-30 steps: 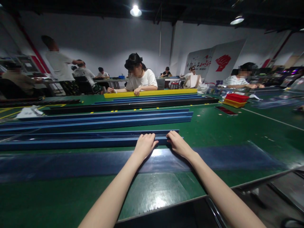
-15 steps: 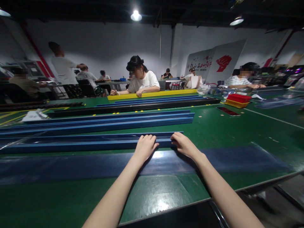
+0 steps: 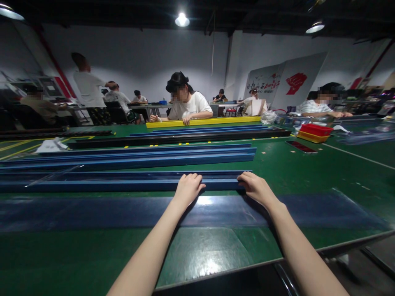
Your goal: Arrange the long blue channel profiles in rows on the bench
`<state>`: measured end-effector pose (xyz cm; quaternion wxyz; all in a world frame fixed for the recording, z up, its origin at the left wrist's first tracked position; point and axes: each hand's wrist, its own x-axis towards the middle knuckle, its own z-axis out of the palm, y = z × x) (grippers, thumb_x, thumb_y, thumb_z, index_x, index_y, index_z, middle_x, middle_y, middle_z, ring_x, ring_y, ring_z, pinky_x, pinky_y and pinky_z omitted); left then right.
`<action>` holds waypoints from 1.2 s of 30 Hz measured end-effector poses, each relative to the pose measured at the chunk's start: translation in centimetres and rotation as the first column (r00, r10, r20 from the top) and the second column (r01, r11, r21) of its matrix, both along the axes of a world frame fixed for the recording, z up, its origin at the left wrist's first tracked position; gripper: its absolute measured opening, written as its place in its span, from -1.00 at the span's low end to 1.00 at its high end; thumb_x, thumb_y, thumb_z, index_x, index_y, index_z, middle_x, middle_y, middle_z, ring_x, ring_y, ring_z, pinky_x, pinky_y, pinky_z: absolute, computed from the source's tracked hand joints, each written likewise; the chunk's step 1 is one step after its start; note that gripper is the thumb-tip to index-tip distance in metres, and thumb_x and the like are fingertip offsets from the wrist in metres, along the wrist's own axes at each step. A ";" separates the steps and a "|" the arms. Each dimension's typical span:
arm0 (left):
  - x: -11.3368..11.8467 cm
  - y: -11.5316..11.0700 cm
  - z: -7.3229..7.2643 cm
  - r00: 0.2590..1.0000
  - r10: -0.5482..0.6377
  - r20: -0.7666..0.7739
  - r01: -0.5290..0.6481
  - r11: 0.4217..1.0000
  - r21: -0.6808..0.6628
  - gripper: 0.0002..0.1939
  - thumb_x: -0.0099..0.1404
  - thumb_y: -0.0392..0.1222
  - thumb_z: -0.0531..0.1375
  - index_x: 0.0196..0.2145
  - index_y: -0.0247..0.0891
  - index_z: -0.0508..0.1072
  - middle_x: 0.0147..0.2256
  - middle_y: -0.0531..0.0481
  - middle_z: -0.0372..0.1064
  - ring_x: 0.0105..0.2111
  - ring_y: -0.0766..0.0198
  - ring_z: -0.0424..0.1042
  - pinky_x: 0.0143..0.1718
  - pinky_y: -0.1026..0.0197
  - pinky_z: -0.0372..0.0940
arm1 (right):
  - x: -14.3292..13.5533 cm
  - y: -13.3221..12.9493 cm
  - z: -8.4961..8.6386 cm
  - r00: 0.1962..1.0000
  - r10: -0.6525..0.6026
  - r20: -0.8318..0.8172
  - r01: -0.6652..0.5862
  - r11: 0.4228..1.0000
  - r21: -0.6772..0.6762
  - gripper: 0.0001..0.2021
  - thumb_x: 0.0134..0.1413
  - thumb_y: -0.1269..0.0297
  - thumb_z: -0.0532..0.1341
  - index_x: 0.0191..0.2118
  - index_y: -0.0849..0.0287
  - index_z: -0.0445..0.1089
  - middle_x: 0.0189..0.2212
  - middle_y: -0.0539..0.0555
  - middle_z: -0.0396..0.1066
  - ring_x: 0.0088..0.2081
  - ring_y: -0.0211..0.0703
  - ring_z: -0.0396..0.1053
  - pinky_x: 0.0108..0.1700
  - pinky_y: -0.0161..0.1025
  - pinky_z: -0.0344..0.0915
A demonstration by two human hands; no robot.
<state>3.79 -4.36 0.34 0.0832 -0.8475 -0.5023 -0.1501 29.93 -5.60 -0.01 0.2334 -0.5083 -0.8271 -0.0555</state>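
Note:
A long blue channel strip [image 3: 123,186] lies across the table before me, with clear film inside its trough. My left hand [image 3: 189,188] is closed over its near wall, fingers hooked over the top and thumb pointing right. At the strip's right end, my right hand [image 3: 253,187] grips it with curled fingers; the fingertips are partly hidden. Nearer to me, a flat sheet of clear plastic film [image 3: 222,211] runs parallel to the strip, under both forearms.
More blue channel strips [image 3: 216,158] and a black strip [image 3: 185,138] lie farther back. Across the table, a co-worker [image 3: 193,105] handles a yellow strip [image 3: 216,121]. A phone [image 3: 301,147] and red and yellow bins [image 3: 314,131] are at right. The table edge [image 3: 234,269] is close.
The gripped blue strip has slid to the right, my right hand travelling with its end. My left hand stays at nearly the same spot in view. The view has turned slightly left.

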 end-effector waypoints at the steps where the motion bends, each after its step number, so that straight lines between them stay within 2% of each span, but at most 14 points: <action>1: 0.0 0.0 0.0 1.000 0.000 -0.002 0.000 1.000 -0.001 -0.85 0.25 -0.10 0.10 -0.32 -0.23 0.33 -0.29 -0.03 0.39 -0.23 0.19 0.34 -0.29 0.18 0.08 | 0.0 0.0 0.0 1.000 0.002 -0.006 -0.002 1.000 0.000 -0.81 0.05 0.44 -0.02 -0.33 0.13 0.32 -0.34 0.08 0.36 -0.26 -0.14 0.29 -0.27 -0.27 0.18; 8: 0.0 0.1 -0.1 1.000 0.004 0.000 -0.004 1.000 -0.012 -0.84 0.25 -0.09 0.10 -0.31 -0.23 0.32 -0.29 -0.04 0.39 -0.24 0.19 0.35 -0.30 0.19 0.08 | -0.1 0.1 -0.3 0.995 0.031 -0.090 -0.032 0.999 -0.012 -0.82 0.02 0.45 0.00 -0.31 0.13 0.30 -0.35 0.08 0.33 -0.27 -0.14 0.28 -0.26 -0.25 0.19; 13: 0.0 0.1 -0.2 1.000 0.011 0.002 -0.011 1.000 -0.006 -0.84 0.25 -0.08 0.10 -0.32 -0.22 0.32 -0.30 -0.03 0.39 -0.24 0.19 0.35 -0.30 0.19 0.08 | -0.1 0.4 -0.6 0.982 0.050 -0.179 -0.054 0.998 -0.015 -0.78 -0.01 0.46 0.02 -0.22 0.14 0.28 -0.29 0.10 0.34 -0.22 -0.12 0.28 -0.21 -0.21 0.21; 18: 0.0 0.1 -0.1 1.000 0.009 -0.009 -0.009 1.000 0.003 -0.83 0.26 -0.07 0.09 -0.32 -0.22 0.32 -0.30 -0.03 0.40 -0.25 0.19 0.35 -0.31 0.19 0.08 | 0.3 0.4 -0.5 0.995 -0.013 -0.096 0.013 1.000 0.001 -0.91 0.04 0.35 0.05 -0.38 0.14 0.28 -0.38 0.09 0.33 -0.28 -0.12 0.26 -0.26 -0.23 0.18; 23: 0.0 0.0 0.0 1.000 0.008 -0.013 -0.008 1.000 0.004 -0.83 0.26 -0.08 0.08 -0.31 -0.23 0.32 -0.30 -0.03 0.40 -0.25 0.18 0.35 -0.31 0.19 0.08 | 0.8 0.3 -0.5 0.987 -0.148 -0.068 0.152 0.987 0.046 -0.85 0.01 0.18 0.13 -0.47 0.12 0.26 -0.45 0.06 0.32 -0.34 -0.12 0.25 -0.31 -0.24 0.14; 36: 0.1 0.0 0.0 0.999 0.019 -0.047 -0.019 1.000 0.001 -0.82 0.27 -0.07 0.08 -0.31 -0.24 0.32 -0.29 -0.02 0.40 -0.24 0.19 0.35 -0.31 0.20 0.08 | 1.2 0.6 -0.7 0.991 -0.094 -0.096 0.099 0.994 0.042 -0.82 -0.01 0.16 0.16 -0.46 0.13 0.22 -0.45 0.06 0.30 -0.34 -0.12 0.23 -0.29 -0.22 0.14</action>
